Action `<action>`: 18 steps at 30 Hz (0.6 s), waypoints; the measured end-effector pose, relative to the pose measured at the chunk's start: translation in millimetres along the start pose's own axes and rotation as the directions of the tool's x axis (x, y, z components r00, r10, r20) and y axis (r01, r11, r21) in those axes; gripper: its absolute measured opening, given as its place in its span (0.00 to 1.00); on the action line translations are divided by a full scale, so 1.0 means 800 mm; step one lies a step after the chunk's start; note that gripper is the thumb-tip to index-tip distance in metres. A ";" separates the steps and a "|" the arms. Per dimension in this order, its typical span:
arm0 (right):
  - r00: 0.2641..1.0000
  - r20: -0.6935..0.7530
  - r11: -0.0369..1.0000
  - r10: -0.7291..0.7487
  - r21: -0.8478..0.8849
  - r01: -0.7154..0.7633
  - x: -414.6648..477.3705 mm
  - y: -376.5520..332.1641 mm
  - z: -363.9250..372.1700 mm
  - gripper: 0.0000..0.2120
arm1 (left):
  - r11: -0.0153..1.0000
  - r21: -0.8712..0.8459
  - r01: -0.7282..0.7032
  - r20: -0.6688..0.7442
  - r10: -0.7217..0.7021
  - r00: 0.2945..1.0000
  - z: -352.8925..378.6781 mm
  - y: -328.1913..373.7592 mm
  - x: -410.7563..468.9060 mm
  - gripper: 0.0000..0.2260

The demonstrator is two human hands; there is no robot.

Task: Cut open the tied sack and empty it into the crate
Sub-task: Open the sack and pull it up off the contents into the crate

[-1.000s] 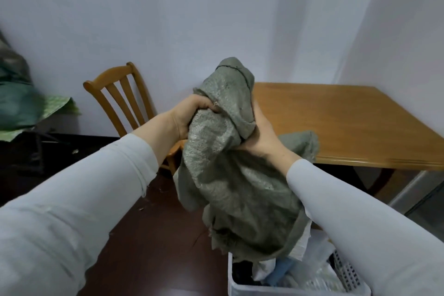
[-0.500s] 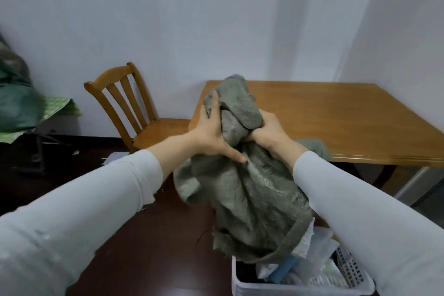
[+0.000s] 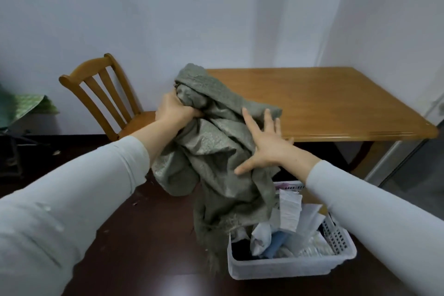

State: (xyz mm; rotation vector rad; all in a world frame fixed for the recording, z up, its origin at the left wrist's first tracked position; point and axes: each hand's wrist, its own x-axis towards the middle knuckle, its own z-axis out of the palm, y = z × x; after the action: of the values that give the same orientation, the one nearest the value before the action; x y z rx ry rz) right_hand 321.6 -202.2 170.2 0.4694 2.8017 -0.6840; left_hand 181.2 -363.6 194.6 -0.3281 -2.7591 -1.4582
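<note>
1. Count: one grey-green woven plastic sack point(image 3: 216, 156), one white perforated plastic crate point(image 3: 283, 268), two hands, one rectangular wooden table point(image 3: 324, 103), one slat-backed wooden chair point(image 3: 101, 89).
2. The sack is held in the air in front of the table's near-left corner, crumpled and limp. Its frayed lower end hangs down to the crate's left rim.
3. Left hand point(image 3: 175, 110): its fingers point(image 3: 192, 113) are curled tight into a bunched fold near the top of the sack and grip it.
4. Right hand point(image 3: 266, 146): its fingers point(image 3: 247, 118) are straight and spread wide, with the palm turned to the sack's right side. Whether the palm presses the fabric or is just off it cannot be told.
5. The crate stands on the dark floor point(image 3: 144, 235), below the right forearm and near the table's front edge. It holds a jumble of white papers, pale packets and one blue item. These overlap too much to count.
6. Hidden or unclear:
   - The sack's mouth is lost among the folds.
   - The sack covers the table's left corner and part of the chair seat.
   - The right sleeve covers the crate's far right side.
   - A green patterned object at the left edge is cut off and cannot be identified.
   - Both sleeves are blurred at the lower border.
</note>
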 end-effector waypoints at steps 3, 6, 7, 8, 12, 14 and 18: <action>0.994 -0.079 0.974 0.073 0.222 -0.054 0.014 0.017 0.005 0.69 | 0.965 -0.242 0.104 0.129 -0.074 0.989 -0.002 0.006 -0.009 0.24; 0.989 -0.129 0.948 0.070 0.318 -0.026 0.014 0.026 0.003 0.73 | 0.917 -0.345 0.198 0.270 -0.105 0.957 -0.008 0.009 -0.019 0.17; 0.989 -0.144 0.948 0.039 0.317 0.008 0.016 0.030 0.003 0.74 | 0.906 -0.363 0.216 0.320 -0.097 0.943 -0.009 0.009 -0.022 0.15; 0.988 -0.154 0.947 0.011 0.318 0.039 0.014 0.033 0.004 0.75 | 0.891 -0.389 0.234 0.374 -0.080 0.924 -0.010 0.009 -0.025 0.15; 0.957 -0.259 0.830 -0.133 0.499 0.250 -0.009 0.044 0.014 0.74 | 0.801 -0.449 0.396 0.676 0.014 0.737 0.001 0.011 -0.048 0.14; 0.922 -0.351 0.668 -0.164 0.648 0.366 -0.027 0.045 0.019 0.68 | 0.742 -0.461 0.486 0.785 0.086 0.613 0.006 0.015 -0.068 0.09; 0.857 -0.513 0.511 -0.044 0.726 0.461 -0.054 0.050 0.027 0.50 | 0.625 -0.531 0.573 0.833 0.260 0.489 0.021 0.012 -0.103 0.19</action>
State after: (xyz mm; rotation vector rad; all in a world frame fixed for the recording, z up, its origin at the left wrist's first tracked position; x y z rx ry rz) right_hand 378.7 -190.0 147.0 0.3487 2.7375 -2.3169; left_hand 264.8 -359.5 184.4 -1.0904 -2.3910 -3.3394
